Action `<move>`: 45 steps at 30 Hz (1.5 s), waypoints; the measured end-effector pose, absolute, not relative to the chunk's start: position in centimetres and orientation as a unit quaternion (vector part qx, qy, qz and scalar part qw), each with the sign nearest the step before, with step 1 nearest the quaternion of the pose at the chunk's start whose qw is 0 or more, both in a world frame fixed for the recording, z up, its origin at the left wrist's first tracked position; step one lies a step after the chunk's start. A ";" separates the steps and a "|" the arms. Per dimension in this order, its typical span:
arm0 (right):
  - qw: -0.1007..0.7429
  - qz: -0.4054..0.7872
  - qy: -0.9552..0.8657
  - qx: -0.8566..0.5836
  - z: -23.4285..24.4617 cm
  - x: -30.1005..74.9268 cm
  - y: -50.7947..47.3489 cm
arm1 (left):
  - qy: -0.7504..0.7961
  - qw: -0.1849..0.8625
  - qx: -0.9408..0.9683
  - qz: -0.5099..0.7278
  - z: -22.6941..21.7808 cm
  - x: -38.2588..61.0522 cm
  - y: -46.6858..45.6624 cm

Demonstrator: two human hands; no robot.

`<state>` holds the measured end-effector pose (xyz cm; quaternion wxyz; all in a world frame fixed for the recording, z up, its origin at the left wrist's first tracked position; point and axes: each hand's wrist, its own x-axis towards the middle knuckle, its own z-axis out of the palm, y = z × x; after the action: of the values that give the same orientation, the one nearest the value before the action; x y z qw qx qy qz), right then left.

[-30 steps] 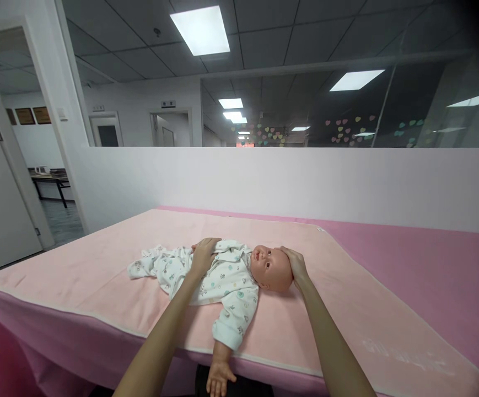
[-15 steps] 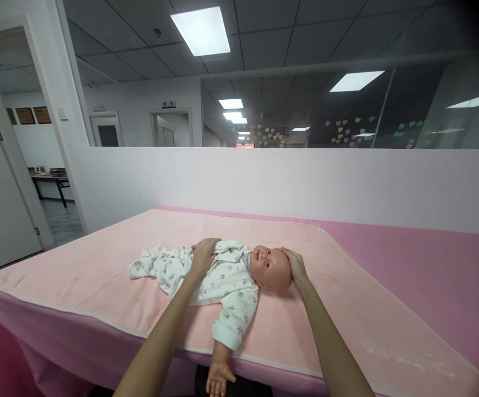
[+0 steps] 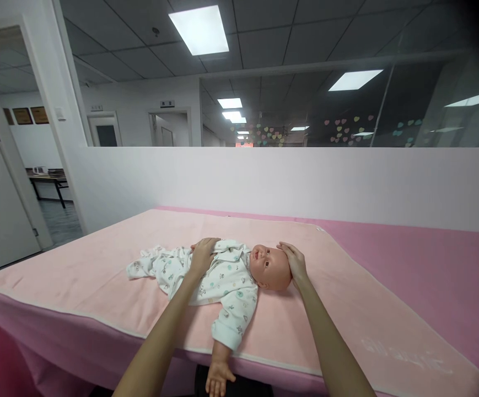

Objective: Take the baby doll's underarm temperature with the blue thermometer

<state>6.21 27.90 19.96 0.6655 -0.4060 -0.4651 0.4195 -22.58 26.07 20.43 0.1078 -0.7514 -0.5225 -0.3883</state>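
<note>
A baby doll [image 3: 229,275] in a white printed sleepsuit lies on its back on the peach mat, head to the right. My left hand [image 3: 204,255] rests across the doll's midsection, fingers laid over the cloth; their tips are partly hidden. A bit of the doll's far hand [image 3: 193,247] peeks out beside it. Against the crown of the doll's head [image 3: 273,270], my right hand [image 3: 295,262] is placed with its fingers extended over the top. The doll's near arm [image 3: 222,358] hangs over the front edge of the mat.
The peach mat [image 3: 98,264] covers a pink-sheeted table [image 3: 441,264]. Behind it runs a low white wall [image 3: 289,182] topped with glass. A door [image 3: 3,182] stands at the left. Something black [image 3: 247,383] shows under the table's front edge.
My right hand's fingers have lifted and shifted slightly along the top of the doll's head. My left hand and the doll stay as they were.
</note>
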 end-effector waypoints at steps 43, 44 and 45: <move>0.491 -0.244 -0.822 -0.152 18.9 -3.8 21.8 | -0.512 0.085 -0.675 -0.525 21.8 -19.5 24.0; 0.474 -0.251 -0.835 -0.122 18.6 -4.7 21.5 | -0.502 0.087 -0.693 -0.510 21.8 -18.8 23.8; 0.466 -0.252 -0.842 -0.107 18.3 -5.3 21.3 | -0.492 0.077 -0.717 -0.488 21.8 -18.0 23.7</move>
<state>-5.32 21.32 18.31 0.4657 -0.1071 -0.8416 -0.2519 -18.05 23.70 21.78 0.0771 -0.7166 -0.4921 -0.4883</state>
